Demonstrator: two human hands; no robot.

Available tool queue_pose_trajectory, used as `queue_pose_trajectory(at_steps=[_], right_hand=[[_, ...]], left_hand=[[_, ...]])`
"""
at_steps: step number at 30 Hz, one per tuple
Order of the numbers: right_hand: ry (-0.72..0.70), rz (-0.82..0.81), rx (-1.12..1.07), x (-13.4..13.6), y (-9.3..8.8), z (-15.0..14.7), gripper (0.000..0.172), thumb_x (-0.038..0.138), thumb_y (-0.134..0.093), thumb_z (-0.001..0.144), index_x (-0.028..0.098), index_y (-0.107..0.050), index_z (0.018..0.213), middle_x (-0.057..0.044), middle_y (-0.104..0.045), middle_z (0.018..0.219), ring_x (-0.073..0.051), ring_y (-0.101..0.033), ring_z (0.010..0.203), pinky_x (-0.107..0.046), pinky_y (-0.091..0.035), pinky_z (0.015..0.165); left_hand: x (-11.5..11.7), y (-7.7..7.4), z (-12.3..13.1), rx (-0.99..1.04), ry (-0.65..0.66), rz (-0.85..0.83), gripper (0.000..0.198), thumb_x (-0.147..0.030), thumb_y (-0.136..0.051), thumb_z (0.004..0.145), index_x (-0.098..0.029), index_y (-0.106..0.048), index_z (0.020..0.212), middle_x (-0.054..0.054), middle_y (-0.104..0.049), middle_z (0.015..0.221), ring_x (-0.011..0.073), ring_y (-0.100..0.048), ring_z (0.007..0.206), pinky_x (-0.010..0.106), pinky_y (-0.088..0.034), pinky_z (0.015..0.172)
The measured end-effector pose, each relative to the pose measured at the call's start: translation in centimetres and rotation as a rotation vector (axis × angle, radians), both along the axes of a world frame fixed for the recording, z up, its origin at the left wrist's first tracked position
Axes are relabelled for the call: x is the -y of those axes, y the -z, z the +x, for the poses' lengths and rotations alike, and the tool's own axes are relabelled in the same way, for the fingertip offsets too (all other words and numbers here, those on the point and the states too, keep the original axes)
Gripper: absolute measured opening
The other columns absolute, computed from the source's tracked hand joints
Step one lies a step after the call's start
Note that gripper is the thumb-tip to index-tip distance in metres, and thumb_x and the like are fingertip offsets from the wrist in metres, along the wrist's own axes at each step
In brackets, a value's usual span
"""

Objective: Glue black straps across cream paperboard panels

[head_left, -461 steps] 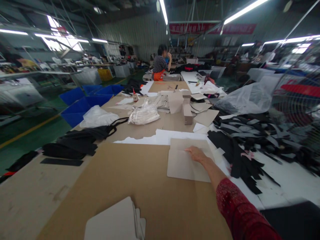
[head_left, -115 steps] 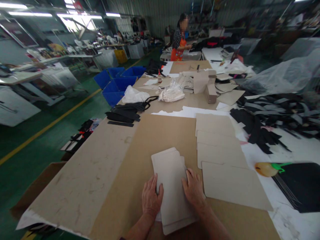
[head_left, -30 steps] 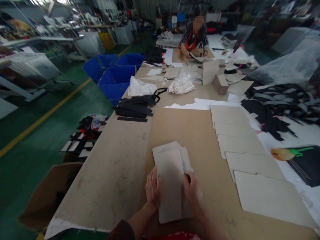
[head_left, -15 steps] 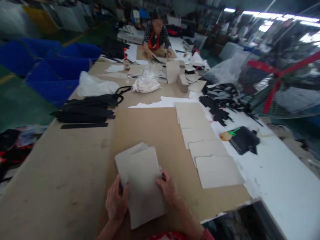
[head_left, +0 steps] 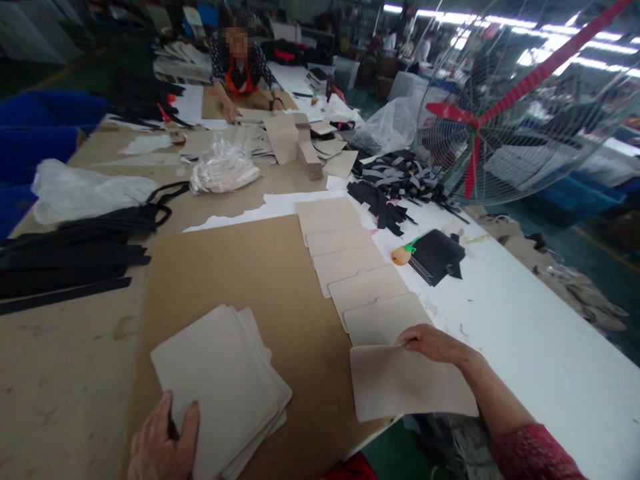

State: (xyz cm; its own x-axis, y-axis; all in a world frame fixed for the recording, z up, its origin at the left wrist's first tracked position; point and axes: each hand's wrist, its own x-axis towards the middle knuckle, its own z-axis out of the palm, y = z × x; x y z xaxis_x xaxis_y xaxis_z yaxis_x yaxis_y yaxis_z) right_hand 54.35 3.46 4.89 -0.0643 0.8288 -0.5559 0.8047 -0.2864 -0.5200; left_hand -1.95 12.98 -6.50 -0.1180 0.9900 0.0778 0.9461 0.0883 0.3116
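My right hand (head_left: 433, 343) pinches the upper edge of a beige rectangular panel (head_left: 400, 383), thumb and fingers closed on it. That panel lies at the near end of an overlapping row of similar beige panels (head_left: 383, 321), at the front right of the brown board. My left hand (head_left: 163, 443) grips the left edge of a loose stack of beige panels (head_left: 220, 373), with its thumb on top. The stack's edges are fanned unevenly, and its lowest corner runs out of view.
Beneath the panels lies a brown board (head_left: 225, 267). Black strips (head_left: 75, 250) are piled at left, black pieces (head_left: 435, 257) at right. A caged fan (head_left: 480, 123) stands beyond the right edge. Across the table a co-worker (head_left: 245, 67) handles sheets.
Both hands were on the stack before. My right hand has moved right with one panel to the row's near end. The view has turned right; my left hand stays at the stack.
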Motion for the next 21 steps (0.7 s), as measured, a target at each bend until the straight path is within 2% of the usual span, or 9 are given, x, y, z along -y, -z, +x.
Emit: queue_pose_trajectory(at_steps=[5,8,11,14,16,18,21], right_hand=[[0.015,0.005,0.156,0.3,4.4,1.7,0.033,0.021,-0.048,0.083,0.024,-0.076,0.101,-0.007,-0.074,0.105,-0.024,-0.064,0.101,-0.036,-0.044,0.092],[0.023,0.013,0.238,0.6,6.2,1.8,0.031,0.020,-0.049,0.084,0.025,-0.074,0.100,-0.005,-0.074,0.104,-0.023,-0.064,0.099,-0.035,-0.042,0.089],[0.015,0.037,0.314,0.9,6.4,1.6,0.026,0.019,-0.050,0.084,0.026,-0.072,0.095,-0.003,-0.072,0.098,-0.022,-0.064,0.095,-0.035,-0.041,0.086],[-0.016,0.089,0.374,1.3,5.6,0.9,0.024,0.017,-0.049,0.085,0.024,-0.070,0.094,-0.005,-0.069,0.096,-0.023,-0.062,0.096,-0.037,-0.040,0.085],[-0.021,0.177,0.429,1.5,5.4,-0.2,0.026,0.016,-0.048,0.085,0.023,-0.068,0.099,-0.009,-0.067,0.104,-0.026,-0.059,0.102,-0.040,-0.040,0.086],[0.016,0.337,0.454,1.1,6.4,-2.2,0.027,0.018,-0.048,0.085,0.022,-0.066,0.105,-0.012,-0.063,0.112,-0.029,-0.057,0.106,-0.043,-0.042,0.086],[0.079,0.546,0.200,-1.6,9.0,-8.5,0.027,0.030,-0.047,0.090,0.021,-0.062,0.112,-0.011,-0.063,0.111,-0.026,-0.059,0.101,-0.041,-0.047,0.087]], left_hand=[[-0.1,-0.2,0.2,-0.042,0.008,-0.009,0.081,-0.064,-0.027,0.087,-0.004,-0.046,0.138,0.021,-0.056,0.134,0.0361,-0.051,0.125,0.051,-0.038,0.108],[-0.2,0.5,-0.3,-0.077,0.006,-0.015,0.071,-0.062,-0.031,0.088,-0.015,-0.044,0.139,0.014,-0.058,0.134,0.0321,-0.052,0.124,0.052,-0.041,0.106],[-0.4,1.6,-0.9,-0.094,-0.001,0.036,0.066,-0.063,-0.034,0.087,-0.020,-0.046,0.136,0.009,-0.060,0.130,0.0292,-0.055,0.121,0.050,-0.044,0.104],[-0.3,1.9,-1.0,-0.093,0.025,0.096,0.068,-0.062,-0.031,0.088,-0.016,-0.047,0.135,0.012,-0.060,0.129,0.0312,-0.056,0.119,0.051,-0.044,0.103],[0.0,1.7,-0.8,-0.079,0.047,0.113,0.067,-0.060,-0.032,0.090,-0.013,-0.048,0.136,0.016,-0.060,0.129,0.0326,-0.055,0.119,0.052,-0.044,0.103],[0.5,1.3,-0.6,-0.051,0.054,0.126,0.065,-0.055,-0.035,0.091,-0.010,-0.050,0.133,0.019,-0.061,0.126,0.0328,-0.056,0.117,0.050,-0.045,0.101],[0.9,1.3,-0.6,-0.013,0.066,0.160,0.058,-0.048,-0.041,0.091,-0.010,-0.051,0.133,0.018,-0.061,0.126,0.0310,-0.056,0.116,0.048,-0.046,0.100]])
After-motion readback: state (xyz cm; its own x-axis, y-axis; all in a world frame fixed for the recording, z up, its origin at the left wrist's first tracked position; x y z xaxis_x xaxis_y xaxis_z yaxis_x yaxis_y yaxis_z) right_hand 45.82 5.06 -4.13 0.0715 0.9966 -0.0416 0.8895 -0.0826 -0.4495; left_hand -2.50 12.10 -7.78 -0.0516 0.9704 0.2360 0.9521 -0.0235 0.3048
